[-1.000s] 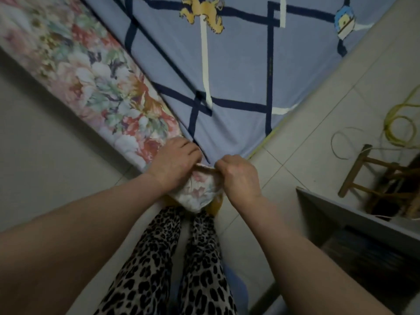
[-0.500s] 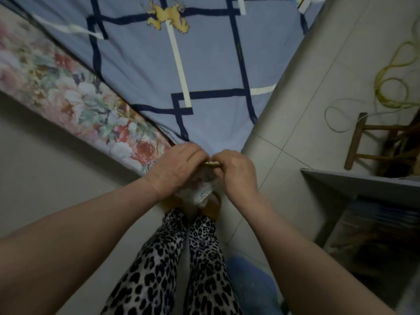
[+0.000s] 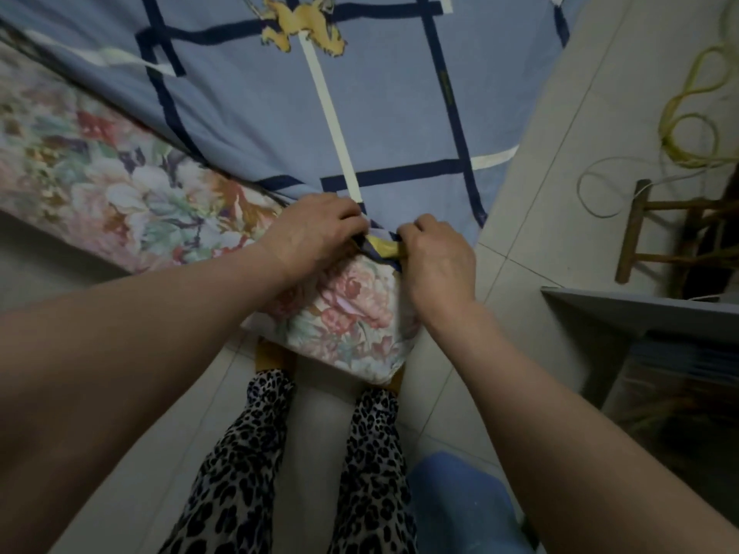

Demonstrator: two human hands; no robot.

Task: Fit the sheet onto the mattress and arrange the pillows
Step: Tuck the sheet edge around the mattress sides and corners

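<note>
A blue sheet (image 3: 392, 113) with dark blue and cream lines and a yellow animal print covers the top of the floral mattress (image 3: 120, 185). The mattress's near corner (image 3: 352, 321) points at me, its floral side bare. My left hand (image 3: 316, 229) and my right hand (image 3: 436, 253) meet at that corner. Both pinch the sheet's bunched corner (image 3: 382, 246), which shows a yellow and dark blue fold between my fingers. No pillows are in view.
A wooden stool (image 3: 672, 229) stands on the tiled floor at the right, with yellow cord (image 3: 692, 113) coiled beyond it. A grey cabinet edge (image 3: 640, 309) juts in at the right. A blue object (image 3: 460, 501) lies by my leopard-print legs (image 3: 248, 465).
The view has shifted, so the corner sits higher and larger. My hands have drawn the sheet's corner down onto the mattress corner, and a yellow fold now shows between them.
</note>
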